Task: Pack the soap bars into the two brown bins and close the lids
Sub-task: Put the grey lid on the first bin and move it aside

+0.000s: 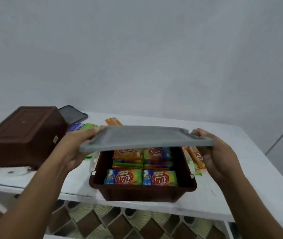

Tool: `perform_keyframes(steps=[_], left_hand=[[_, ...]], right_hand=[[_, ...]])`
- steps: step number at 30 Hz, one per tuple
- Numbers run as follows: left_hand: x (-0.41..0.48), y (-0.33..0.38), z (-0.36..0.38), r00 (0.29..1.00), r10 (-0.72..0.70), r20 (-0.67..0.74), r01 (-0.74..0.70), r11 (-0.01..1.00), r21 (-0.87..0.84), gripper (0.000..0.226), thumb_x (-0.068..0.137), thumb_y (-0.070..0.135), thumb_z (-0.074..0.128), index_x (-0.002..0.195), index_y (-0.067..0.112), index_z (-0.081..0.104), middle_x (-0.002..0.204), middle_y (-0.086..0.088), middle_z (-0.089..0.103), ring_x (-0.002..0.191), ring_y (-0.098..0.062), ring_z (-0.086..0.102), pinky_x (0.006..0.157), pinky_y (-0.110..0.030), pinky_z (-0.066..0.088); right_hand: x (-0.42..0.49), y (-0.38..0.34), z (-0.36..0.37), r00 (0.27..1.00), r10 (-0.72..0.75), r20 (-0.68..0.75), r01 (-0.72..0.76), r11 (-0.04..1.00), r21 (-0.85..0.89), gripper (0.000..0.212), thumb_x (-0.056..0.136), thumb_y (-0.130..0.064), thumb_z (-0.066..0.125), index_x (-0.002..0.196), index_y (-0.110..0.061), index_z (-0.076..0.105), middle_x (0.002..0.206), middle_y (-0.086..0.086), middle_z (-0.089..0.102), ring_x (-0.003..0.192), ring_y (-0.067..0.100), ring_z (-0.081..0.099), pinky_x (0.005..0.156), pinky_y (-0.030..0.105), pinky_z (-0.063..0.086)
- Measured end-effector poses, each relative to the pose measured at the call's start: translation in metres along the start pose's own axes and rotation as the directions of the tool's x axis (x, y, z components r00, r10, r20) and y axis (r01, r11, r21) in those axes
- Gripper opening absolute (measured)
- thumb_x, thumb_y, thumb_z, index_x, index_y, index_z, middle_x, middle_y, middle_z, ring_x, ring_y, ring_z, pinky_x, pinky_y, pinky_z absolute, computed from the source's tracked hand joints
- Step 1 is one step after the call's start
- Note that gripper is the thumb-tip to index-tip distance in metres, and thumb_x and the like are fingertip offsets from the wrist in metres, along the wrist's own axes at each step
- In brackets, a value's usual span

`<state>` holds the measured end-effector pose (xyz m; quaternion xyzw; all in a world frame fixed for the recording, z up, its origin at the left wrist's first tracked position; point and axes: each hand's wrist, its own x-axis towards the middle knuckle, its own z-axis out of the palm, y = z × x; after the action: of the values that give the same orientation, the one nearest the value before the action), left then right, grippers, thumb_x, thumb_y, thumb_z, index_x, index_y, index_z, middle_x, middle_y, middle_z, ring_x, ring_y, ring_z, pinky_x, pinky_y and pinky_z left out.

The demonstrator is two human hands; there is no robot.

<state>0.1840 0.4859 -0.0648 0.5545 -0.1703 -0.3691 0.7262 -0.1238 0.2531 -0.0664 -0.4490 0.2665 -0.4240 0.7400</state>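
Note:
A grey lid [145, 138] hovers flat just above an open brown bin [142, 190] at the table's front edge. My left hand [78, 149] grips the lid's left end and my right hand [213, 152] grips its right end. Inside the bin lie several wrapped soap bars [140, 176] in orange, green and blue wrappers. A second brown bin [23, 135] sits upside down at the left. Loose soap bars lie beside the open bin on the right [197, 157] and behind the lid [113, 121].
A white table [232, 195] carries everything; its front edge runs just under the open bin. A dark grey lid [72, 113] lies behind the upturned bin. A pale wall stands close behind. Patterned brown floor tiles [120, 225] show below.

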Motion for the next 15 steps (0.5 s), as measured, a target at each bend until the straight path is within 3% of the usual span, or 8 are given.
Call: perform_keyframes(steps=[2, 5, 7, 10, 15], left_hand=[[-0.004, -0.008, -0.001, 0.996, 0.001, -0.094, 0.005, 0.998, 0.065, 0.03, 0.091, 0.005, 0.067, 0.12, 0.0, 0.071, 0.102, -0.017, 0.071, 0.079, -0.027, 0.062, 0.067, -0.034, 0.056], [-0.005, -0.016, -0.002, 0.985, 0.053, -0.165, -0.022, 0.982, 0.185, 0.023, 0.09, 0.001, 0.071, 0.113, -0.001, 0.07, 0.08, -0.009, 0.069, 0.061, -0.02, 0.057, 0.058, -0.031, 0.049], [-0.004, -0.02, -0.004, 0.976, 0.087, -0.197, -0.033, 0.964, 0.263, 0.02, 0.086, 0.0, 0.075, 0.106, -0.001, 0.07, 0.072, -0.008, 0.068, 0.057, -0.019, 0.058, 0.054, -0.029, 0.051], [-0.004, -0.028, -0.006, 0.969, 0.142, -0.204, -0.057, 0.925, 0.375, 0.017, 0.085, -0.003, 0.077, 0.1, -0.004, 0.072, 0.079, -0.014, 0.07, 0.064, -0.024, 0.06, 0.06, -0.033, 0.051], [-0.003, -0.034, -0.001, 0.95, 0.24, -0.202, -0.099, 0.841, 0.532, 0.01, 0.084, 0.003, 0.08, 0.092, 0.009, 0.077, 0.078, -0.005, 0.076, 0.06, -0.013, 0.064, 0.054, -0.023, 0.052]], right_hand=[[-0.007, 0.002, 0.0, 0.999, 0.042, 0.026, -0.039, 0.994, -0.1, 0.028, 0.086, -0.019, 0.074, 0.107, 0.0, 0.075, 0.104, 0.013, 0.076, 0.09, 0.022, 0.074, 0.066, 0.031, 0.06], [-0.01, 0.012, -0.005, 0.997, 0.076, -0.01, -0.076, 0.982, -0.173, 0.023, 0.089, -0.01, 0.072, 0.109, 0.001, 0.071, 0.092, 0.002, 0.08, 0.084, 0.008, 0.076, 0.061, 0.022, 0.059], [-0.01, 0.021, -0.009, 0.994, 0.094, -0.052, -0.103, 0.974, -0.203, 0.021, 0.086, -0.004, 0.074, 0.107, -0.001, 0.072, 0.094, 0.002, 0.08, 0.087, 0.007, 0.075, 0.071, 0.022, 0.06], [-0.009, 0.034, -0.018, 0.994, 0.083, -0.07, -0.099, 0.954, -0.281, 0.021, 0.081, -0.001, 0.078, 0.101, -0.006, 0.077, 0.101, 0.004, 0.079, 0.097, 0.015, 0.074, 0.089, 0.03, 0.056], [-0.007, 0.033, -0.021, 0.999, -0.022, -0.048, -0.007, 0.851, -0.525, 0.021, 0.078, -0.006, 0.083, 0.092, -0.021, 0.08, 0.084, -0.018, 0.077, 0.081, -0.014, 0.068, 0.07, 0.008, 0.049]])
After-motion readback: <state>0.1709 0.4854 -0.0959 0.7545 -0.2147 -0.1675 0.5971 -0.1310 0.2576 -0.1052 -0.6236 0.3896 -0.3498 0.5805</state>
